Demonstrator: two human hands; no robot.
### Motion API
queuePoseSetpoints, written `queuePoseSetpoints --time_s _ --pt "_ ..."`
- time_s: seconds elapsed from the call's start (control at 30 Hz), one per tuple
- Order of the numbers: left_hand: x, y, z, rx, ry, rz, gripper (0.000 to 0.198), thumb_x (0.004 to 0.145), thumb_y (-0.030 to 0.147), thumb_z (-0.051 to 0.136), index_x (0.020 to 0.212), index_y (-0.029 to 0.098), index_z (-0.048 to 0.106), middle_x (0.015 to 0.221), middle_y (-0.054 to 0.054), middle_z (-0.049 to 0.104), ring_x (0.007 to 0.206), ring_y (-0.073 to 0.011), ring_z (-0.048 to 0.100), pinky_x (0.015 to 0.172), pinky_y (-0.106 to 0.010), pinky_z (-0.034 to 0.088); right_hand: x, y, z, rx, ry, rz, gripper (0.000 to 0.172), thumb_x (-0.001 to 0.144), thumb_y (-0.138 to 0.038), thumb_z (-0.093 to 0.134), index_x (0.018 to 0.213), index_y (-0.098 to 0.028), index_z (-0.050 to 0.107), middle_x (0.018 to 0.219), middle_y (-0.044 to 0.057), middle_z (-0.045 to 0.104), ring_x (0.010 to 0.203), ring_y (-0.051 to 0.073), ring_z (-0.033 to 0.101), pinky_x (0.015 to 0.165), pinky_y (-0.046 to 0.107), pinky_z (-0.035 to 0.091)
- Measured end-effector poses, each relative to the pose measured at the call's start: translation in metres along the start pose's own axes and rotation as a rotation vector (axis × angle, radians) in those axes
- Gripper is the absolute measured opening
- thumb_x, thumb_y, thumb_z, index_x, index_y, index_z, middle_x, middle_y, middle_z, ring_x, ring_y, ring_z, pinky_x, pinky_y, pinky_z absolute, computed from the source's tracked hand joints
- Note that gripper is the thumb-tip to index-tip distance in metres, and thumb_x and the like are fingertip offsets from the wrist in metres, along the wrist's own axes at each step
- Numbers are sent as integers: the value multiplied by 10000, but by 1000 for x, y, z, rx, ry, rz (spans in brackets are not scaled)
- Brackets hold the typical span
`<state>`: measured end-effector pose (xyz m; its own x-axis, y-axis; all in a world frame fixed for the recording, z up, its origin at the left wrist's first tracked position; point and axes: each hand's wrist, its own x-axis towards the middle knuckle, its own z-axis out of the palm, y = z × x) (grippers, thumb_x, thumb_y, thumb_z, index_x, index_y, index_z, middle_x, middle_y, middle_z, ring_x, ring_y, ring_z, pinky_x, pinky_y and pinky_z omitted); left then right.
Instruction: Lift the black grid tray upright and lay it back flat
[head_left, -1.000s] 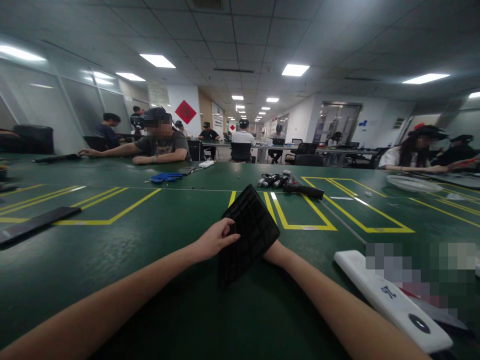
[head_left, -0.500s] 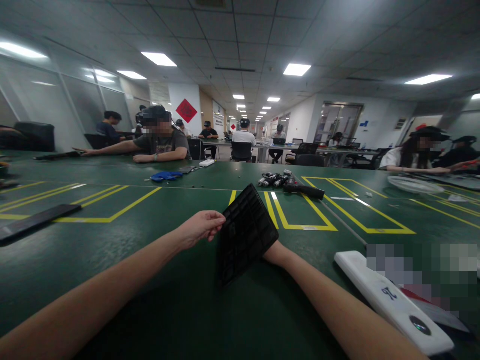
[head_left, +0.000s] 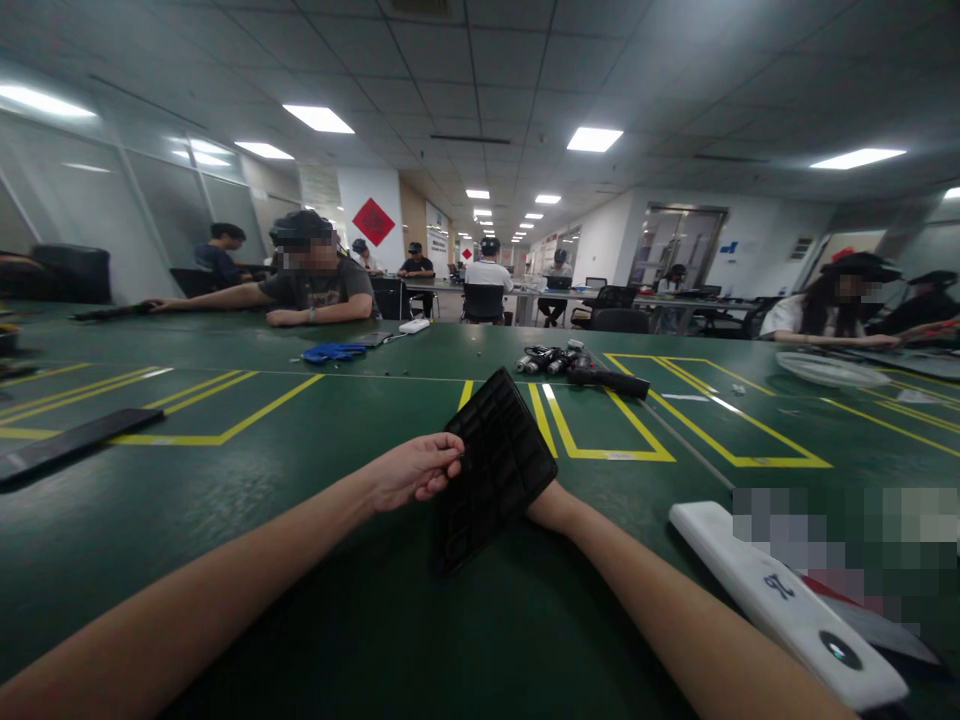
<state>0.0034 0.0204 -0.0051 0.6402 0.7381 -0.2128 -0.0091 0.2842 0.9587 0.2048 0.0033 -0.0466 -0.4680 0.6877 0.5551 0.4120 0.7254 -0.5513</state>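
Note:
A flat black tray (head_left: 499, 470) with a grid of square compartments is held tilted above the green table, its gridded face turned toward me and to the left. My right hand (head_left: 551, 507) grips its lower right side from behind; the tray hides most of those fingers. In front of the tray's left part, my left hand (head_left: 424, 468) is closed in a pinch, thumb against fingertips. A tiny dark bit shows at the fingertips, too small to name. Whether the fingertips touch the tray, I cannot tell.
On the green table (head_left: 360, 620) lie a white power bank (head_left: 787, 600) at right, a dark flat bar (head_left: 75, 445) at left, blue gloves (head_left: 334, 353) and bundled black gear (head_left: 555, 360) farther back. Yellow tape (head_left: 622, 456) marks rectangles. Co-workers sit across at left (head_left: 322, 285) and right (head_left: 832, 305).
My left hand has shifted a little right and down, overlapping the tray's left part more. The tray and my right hand stay nearly still. The co-worker at left has moved slightly.

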Motion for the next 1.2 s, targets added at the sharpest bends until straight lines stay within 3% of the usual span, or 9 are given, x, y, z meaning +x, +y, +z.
queuePoseSetpoints --time_s 0.17,0.27,0.5,0.63,0.83,1.03,1.2 --pt "2 -4 2 0 -13 -14 221 723 257 618 836 171 449 587 56 472 352 -14 363 290 -96 178 -3 -3 -2 -70 -13 -30 387 874 -274 400 1251 -216 461 1335 25 430 1180 197 447 1017 351 348" --pt "3 -8 2 109 19 43 230 738 306 584 866 190 431 558 73 455 329 -21 336 292 -112 168 -2 -3 -1 -63 -10 -24 386 873 -269 405 1250 -214 461 1323 31 448 1164 191 462 1016 350 348" --pt "9 -15 7 745 354 377 218 764 392 491 743 176 467 529 67 419 430 -70 380 419 -190 287 -3 -7 -1 -107 24 13 437 852 -274 445 1285 -220 416 1280 45 495 1162 211 459 977 348 394" --pt "11 -16 11 947 517 432 292 804 428 395 677 174 465 566 32 454 540 -116 432 504 -231 324 -3 -2 2 -187 32 22 413 845 -281 458 1253 -223 455 1253 42 520 1162 227 458 969 374 402" --pt "4 -16 12 1038 430 459 229 812 380 388 777 173 480 645 16 497 589 -127 455 558 -247 343 -3 4 5 -194 42 16 401 845 -259 454 1245 -232 463 1273 35 503 1161 226 458 970 372 401" --pt "3 -12 16 1108 453 405 301 840 424 340 738 171 469 658 8 494 602 -134 463 552 -251 337 -4 1 2 -170 47 -15 441 846 -247 454 1283 -204 414 1351 58 409 1185 225 435 994 381 375" --pt "-1 -7 9 1128 343 504 157 813 297 411 824 173 508 751 -12 528 669 -134 485 604 -254 379 -4 -5 -2 -161 55 -14 449 846 -254 457 1290 -207 410 1350 57 409 1194 240 424 990 383 381"
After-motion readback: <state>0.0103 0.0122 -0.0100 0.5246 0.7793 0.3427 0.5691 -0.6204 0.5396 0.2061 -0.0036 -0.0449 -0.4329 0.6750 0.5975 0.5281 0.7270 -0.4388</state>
